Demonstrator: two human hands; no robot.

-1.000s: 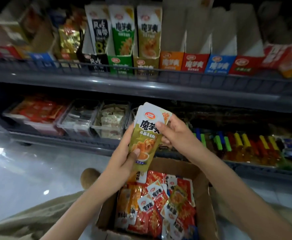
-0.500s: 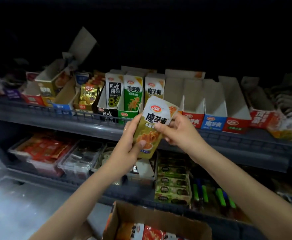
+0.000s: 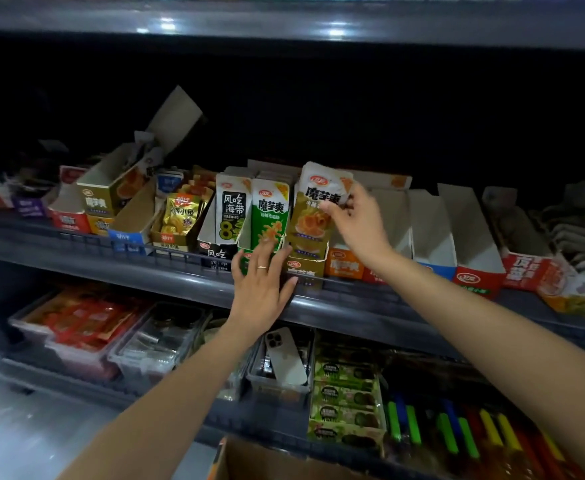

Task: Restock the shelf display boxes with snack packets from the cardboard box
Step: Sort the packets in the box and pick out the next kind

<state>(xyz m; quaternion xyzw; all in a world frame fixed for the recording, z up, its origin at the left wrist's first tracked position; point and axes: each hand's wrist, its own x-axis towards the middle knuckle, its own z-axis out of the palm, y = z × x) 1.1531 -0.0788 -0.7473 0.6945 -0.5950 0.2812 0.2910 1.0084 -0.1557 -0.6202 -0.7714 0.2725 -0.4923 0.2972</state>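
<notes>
Olive-gold snack packet [image 3: 310,221] standing in its display box [image 3: 305,265] on the shelf [image 3: 353,308].
Right hand [image 3: 357,225]: fingers [image 3: 331,206] pinch the packet's white top edge, and the packet hangs upright just below them. Left hand [image 3: 261,294]: fingers [image 3: 267,254] straight and spread against the box fronts, below and left of the pinching fingers. The cardboard box [image 3: 249,460] lies well beneath both.

On grey shelf [image 3: 128,268], display boxes [image 3: 305,268] in a row, 9 to 3 o'clock; lower shelf [image 3: 267,420] at 6 w/ clear tubs [image 3: 152,348].
</notes>
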